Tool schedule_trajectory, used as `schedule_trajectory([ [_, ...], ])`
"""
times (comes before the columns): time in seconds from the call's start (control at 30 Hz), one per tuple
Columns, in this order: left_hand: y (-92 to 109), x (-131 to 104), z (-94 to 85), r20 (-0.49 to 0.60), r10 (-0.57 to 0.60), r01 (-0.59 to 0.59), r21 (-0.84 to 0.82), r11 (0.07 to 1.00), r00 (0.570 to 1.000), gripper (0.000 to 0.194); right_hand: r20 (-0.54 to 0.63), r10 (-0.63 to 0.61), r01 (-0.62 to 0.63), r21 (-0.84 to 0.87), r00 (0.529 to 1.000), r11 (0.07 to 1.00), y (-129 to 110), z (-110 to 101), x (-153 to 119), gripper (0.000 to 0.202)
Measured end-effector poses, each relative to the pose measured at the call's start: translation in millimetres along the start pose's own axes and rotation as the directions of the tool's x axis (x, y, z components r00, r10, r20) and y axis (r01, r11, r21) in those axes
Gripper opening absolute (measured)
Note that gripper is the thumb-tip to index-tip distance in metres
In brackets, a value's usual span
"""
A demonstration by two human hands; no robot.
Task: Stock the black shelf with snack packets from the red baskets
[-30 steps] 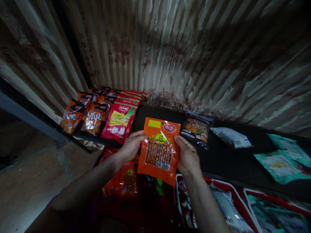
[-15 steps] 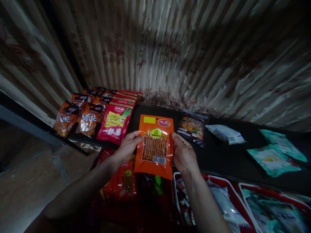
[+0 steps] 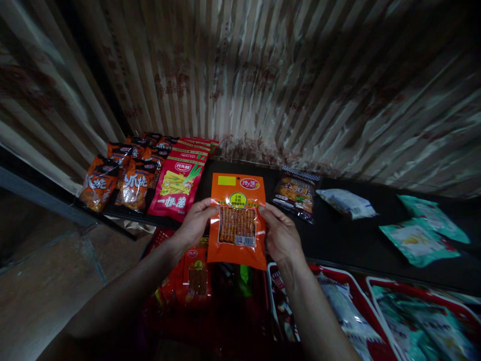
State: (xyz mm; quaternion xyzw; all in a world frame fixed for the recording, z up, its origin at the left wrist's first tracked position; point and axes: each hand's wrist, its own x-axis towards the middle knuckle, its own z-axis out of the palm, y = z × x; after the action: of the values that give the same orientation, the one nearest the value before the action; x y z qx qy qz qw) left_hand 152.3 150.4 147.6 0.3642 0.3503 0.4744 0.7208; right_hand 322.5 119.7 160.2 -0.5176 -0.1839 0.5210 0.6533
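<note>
**Findings: surroundings in dim light**

A creased, striped curtain [image 3: 233, 75] with reddish print is noted behind a black shelf [image 3: 338, 245]. Black-and-orange packets [image 3: 132, 186] are grouped at the shelf's left end, with red pouches [image 3: 178, 178] overlapped beside them. Farther right, a dark packet [image 3: 296, 194], a white-and-blue packet [image 3: 347, 203] and two teal packets [image 3: 417, 243] are laid out. Below the front edge, white packets [image 3: 341, 306] are held in a white-rimmed basket [image 3: 340, 275]; teal ones are held in a second basket [image 3: 419, 296]. Floor tiles [image 3: 56, 281] are recorded at lower left.

Shop interior. Packaged snacks [image 3: 178, 188] lie grouped by kind on a black shelf [image 3: 345, 243]. Stocked red baskets [image 3: 362, 301] sit before the shelf.
</note>
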Motion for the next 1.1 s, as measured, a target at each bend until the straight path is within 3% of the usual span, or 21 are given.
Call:
schedule_trajectory([
  [0.37,0.0,-4.0,2.1,0.150,-0.105,0.098,0.054,0.994,0.983,0.023,-0.084,-0.025,0.031,0.075,0.996,0.997,-0.1,-6.5,8.8,0.028],
  [0.57,-1.7,1.9,-2.6,0.066,-0.027,0.027,-0.011,1.000,0.997,0.019,0.056,0.033,-0.033,-0.006,0.998,0.999,-0.1,-5.5,3.7,0.036],
  [0.77,2.2,8.7,-8.3,0.001,0.079,-0.079,-0.057,0.995,0.997,0.026,0.224,0.125,-0.101,-0.114,0.967,0.988,-0.6,-7.2,-4.2,0.038],
  [1.1,6.5,8.7,-7.2,-0.029,0.076,-0.078,-0.084,0.993,0.997,0.028,0.249,0.141,-0.112,-0.129,0.958,0.985,3.0,-4.6,-7.1,0.041],
])
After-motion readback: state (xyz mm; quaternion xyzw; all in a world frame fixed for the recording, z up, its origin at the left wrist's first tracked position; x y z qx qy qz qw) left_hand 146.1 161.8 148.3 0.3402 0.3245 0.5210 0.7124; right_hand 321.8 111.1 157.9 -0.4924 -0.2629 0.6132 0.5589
